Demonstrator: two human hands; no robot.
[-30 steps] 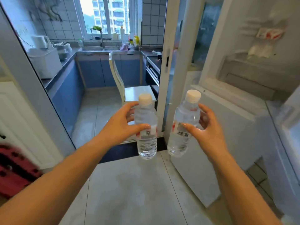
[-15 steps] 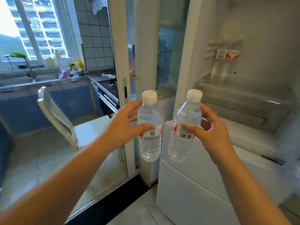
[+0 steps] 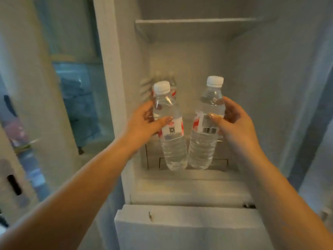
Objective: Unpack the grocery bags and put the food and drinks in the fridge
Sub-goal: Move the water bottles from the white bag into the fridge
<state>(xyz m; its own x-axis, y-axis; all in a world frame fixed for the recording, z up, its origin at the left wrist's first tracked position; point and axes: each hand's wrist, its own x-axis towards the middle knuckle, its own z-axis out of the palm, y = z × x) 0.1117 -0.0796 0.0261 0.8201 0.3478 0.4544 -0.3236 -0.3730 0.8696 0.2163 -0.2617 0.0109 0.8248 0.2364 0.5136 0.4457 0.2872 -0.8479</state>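
Note:
I face the open fridge, a pale compartment with a shelf above. My left hand grips a clear water bottle with a white cap and red-and-white label. My right hand grips a second, matching water bottle, barcode facing me. Both bottles are held upright, side by side, in front of the compartment's lower ledge. Behind the left bottle, more bottles with red labels stand at the back left of the compartment, blurred.
The closed lower drawer front juts out below the compartment. A white frame post borders the fridge on the left, with a glass panel beyond it. The fridge's right wall runs close to my right arm.
The view has swung right from the kitchen doorway to the fridge interior. Both hands have carried their bottles forward and up, into the open compartment.

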